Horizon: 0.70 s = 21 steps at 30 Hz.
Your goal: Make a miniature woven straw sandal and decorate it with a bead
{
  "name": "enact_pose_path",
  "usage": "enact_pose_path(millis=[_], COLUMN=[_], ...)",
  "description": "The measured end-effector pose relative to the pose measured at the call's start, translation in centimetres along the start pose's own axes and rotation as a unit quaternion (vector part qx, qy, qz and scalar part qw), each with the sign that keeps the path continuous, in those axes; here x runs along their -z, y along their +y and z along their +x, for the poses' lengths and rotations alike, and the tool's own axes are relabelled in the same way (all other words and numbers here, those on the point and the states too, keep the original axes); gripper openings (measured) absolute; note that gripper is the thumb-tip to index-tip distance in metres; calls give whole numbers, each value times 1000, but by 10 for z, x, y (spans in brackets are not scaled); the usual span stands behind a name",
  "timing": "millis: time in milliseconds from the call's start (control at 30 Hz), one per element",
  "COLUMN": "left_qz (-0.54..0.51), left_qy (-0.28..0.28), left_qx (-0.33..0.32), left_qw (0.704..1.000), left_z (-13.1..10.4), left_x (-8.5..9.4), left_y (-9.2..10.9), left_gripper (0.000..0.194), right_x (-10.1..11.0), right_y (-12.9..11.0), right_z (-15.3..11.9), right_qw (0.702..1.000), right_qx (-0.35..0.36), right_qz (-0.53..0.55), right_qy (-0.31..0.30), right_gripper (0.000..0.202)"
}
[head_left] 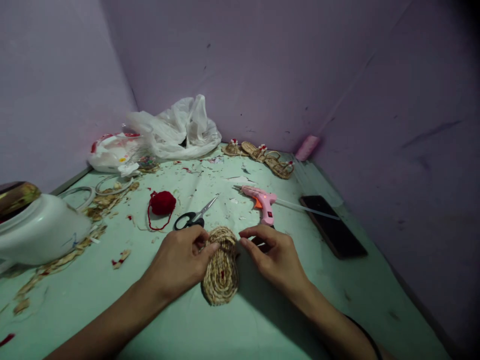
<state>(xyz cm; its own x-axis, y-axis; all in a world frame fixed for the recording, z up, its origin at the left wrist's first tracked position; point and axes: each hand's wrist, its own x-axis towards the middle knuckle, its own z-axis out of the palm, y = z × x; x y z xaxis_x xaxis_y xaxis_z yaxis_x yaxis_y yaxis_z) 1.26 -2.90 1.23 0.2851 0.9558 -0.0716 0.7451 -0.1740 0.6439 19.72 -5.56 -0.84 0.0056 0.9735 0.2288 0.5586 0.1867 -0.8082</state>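
Note:
A small woven straw slipper (220,286) lies on the pale green tabletop, its sole coiled from braided fibre with a red speck in the middle. My left hand (183,257) grips its left edge near the upper end, the thumb over the top. At the slipper's upper right edge, my right hand (275,255) has thumb and forefinger pinched together. Anything between those fingertips is too small to make out. Just beyond my left hand lie black-handled scissors (195,217), blades spread slightly. A pink glue gun (258,195) with a clear glue stick rests past my right hand.
A red yarn ball (163,203) sits left of the scissors. Several finished straw slippers (257,151) line the back wall beside a white plastic bag (183,132). A dark phone (333,227) lies right; a white rounded container (45,230) stands left among fibre scraps.

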Motion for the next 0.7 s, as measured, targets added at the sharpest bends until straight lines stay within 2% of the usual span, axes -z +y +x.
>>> enact_pose_path(millis=[100, 167, 367, 433, 500, 600, 700], left_qz=[-41, -57, -50, -60, -56, -19, -7], left_qy=[54, 68, 49, 30, 8, -26, -53], left_qx=[-20, -27, -44, -10, 28, 51, 72], left_qw=[997, 996, 997, 998, 998, 998, 996], left_z=[1, 1, 3, 4, 5, 6, 6], left_x=[-2, -7, -10, -5, 0, 3, 1], left_y=[-1, -2, -3, -3, -4, -5, -5], left_gripper=[16, 14, 12, 14, 18, 28, 23], right_x=[-3, -6, -8, -3, 2, 6, 4], right_y=[0, 0, 2, 4, 6, 7, 6], right_z=[1, 0, 1, 4, 7, 8, 5], right_qw=[999, 999, 998, 999, 999, 993, 988], right_qx=[30, 47, 67, 45, -9, -74, -77], right_qz=[14, 25, 15, -7, -31, -54, -48], right_qy=[5, -1, -8, 8, 7, -74, -124], right_gripper=[11, 12, 15, 16, 17, 17, 16])
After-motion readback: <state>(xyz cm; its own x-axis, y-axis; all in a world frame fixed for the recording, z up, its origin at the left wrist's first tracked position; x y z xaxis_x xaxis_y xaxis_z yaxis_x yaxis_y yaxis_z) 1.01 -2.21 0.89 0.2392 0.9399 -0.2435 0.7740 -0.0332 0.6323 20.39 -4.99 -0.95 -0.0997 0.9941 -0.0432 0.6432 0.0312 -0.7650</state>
